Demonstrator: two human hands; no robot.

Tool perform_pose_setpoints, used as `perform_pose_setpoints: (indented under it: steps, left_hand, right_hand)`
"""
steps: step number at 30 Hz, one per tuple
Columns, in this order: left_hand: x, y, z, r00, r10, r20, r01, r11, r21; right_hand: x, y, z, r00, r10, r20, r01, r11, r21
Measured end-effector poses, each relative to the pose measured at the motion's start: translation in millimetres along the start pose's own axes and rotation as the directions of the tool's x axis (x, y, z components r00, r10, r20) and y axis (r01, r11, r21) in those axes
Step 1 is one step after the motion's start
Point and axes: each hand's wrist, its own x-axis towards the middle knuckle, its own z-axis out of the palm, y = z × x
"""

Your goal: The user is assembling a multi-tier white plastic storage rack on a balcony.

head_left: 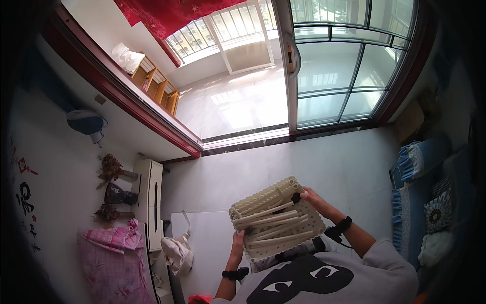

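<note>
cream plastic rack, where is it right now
In the head view the cream plastic rack sits low and centre, held in front of the person's chest between the left hand and the right hand, above the white floor.

A cream folding rack (276, 223) of matt, perforated plastic with smooth tubular bars is seen. The floor (344, 167) is laid in glossy pale tiles, and the sliding door (344, 66) is made of clear glass in metal framing. A pink cloth (114, 253) looks soft and crumpled

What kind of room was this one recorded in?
Most likely a lived-in room at home, opening onto a sunlit balcony. A sliding glass door leads out, blue cushioned seating lines one side, and a pink cloth lies opposite. Both hands hold a cream plastic rack.
</note>
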Motion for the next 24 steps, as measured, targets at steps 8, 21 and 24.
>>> perform_pose_setpoints:
  steps: [8,21,24]
  left_hand:
    - [171.2,49.9,16.5,0.991,-0.068,0.111,0.065,0.997,0.029]
    - [449.0,299.8,-69.9,0.994,0.102,0.03,-0.105,0.981,0.165]
    - [497.9,325.8,-99.8,0.987,0.157,-0.032,-0.152,0.98,0.128]
  right_hand:
    - [137.4,-57.3,-44.5,0.991,0.058,-0.121,-0.04,0.989,0.139]
    - [436.0,-270.2,-7.1,0.988,-0.155,0.017,0.152,0.984,0.097]
    - [507.6,-303.3,-0.5,0.988,-0.04,0.151,0.03,0.997,0.068]
